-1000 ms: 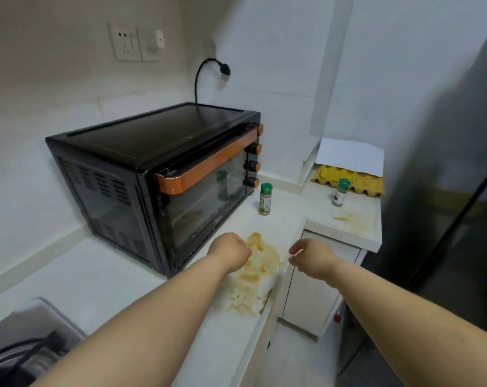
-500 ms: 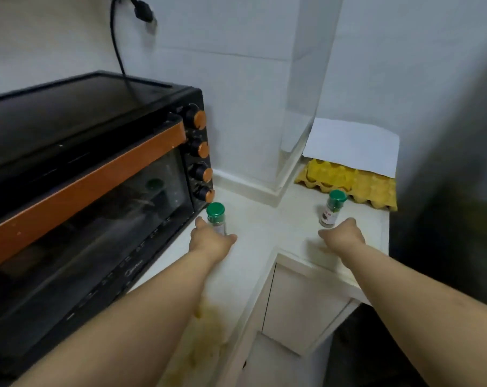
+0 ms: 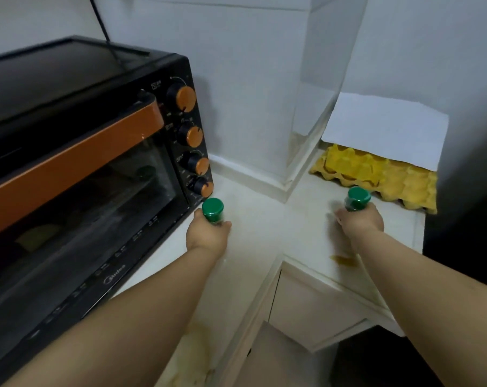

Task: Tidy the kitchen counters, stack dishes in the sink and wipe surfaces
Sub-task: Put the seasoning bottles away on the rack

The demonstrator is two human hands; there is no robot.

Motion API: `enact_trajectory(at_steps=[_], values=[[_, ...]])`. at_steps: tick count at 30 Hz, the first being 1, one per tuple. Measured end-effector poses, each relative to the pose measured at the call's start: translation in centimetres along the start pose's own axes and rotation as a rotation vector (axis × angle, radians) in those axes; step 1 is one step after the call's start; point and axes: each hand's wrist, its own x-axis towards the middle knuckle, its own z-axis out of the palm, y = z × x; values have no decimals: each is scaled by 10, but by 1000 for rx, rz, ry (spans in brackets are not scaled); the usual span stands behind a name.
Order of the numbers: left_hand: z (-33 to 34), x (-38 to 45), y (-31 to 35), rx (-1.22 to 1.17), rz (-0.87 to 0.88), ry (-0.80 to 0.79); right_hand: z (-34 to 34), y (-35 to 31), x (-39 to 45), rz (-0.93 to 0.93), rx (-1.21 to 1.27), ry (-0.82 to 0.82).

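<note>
Closing round the two green-capped jars is what has changed: a second ago both hands hung as loose fists over the large stain, half a second ago they were only reaching the jars, and now each jar is held.

At the bottom of the frame, the yellowish stain [image 3: 193, 356] is seen on the counter [image 3: 253, 247] beneath the left forearm, close to the counter's front edge; it is judged that wiping can start once the jars are cleared. A smaller stain [image 3: 344, 259] lies right of centre, just beside the right forearm, near the lip above the white cabinet [image 3: 315, 308].

At mid-frame, the left hand [image 3: 207, 236] is wrapped round the left jar [image 3: 213, 209], fingers curled about its body, only the cap showing. The right hand [image 3: 361, 219] is curled round the right jar [image 3: 358, 198] likewise. Whether either jar has left the counter cannot be told.

Room is tight on the left: the left jar stands just beside the toaster oven [image 3: 83, 163], under its lowest knob. Between the two hands the counter lies open. Beyond the right hand, the yellow egg tray [image 3: 376, 174] with white paper [image 3: 387, 127] on it fills the far corner, and a wall pillar [image 3: 306, 93] juts out between.
</note>
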Motion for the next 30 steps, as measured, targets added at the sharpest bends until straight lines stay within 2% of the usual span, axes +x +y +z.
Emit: enact_trajectory(at_steps=[5,12,22,30], values=[[-12,-13,2,-31,8,-48,5,-7,-22,-130,-13,-85],[-72,-66,0,-68,105,-95,-8,-31,-120,-393,23,-222],[-200,-185,-97,-103,203,-133,-13,14,-325,-566,62,-375],[-301,-259,-188,-150,133,30,13,37,-456,-711,-132,-563]])
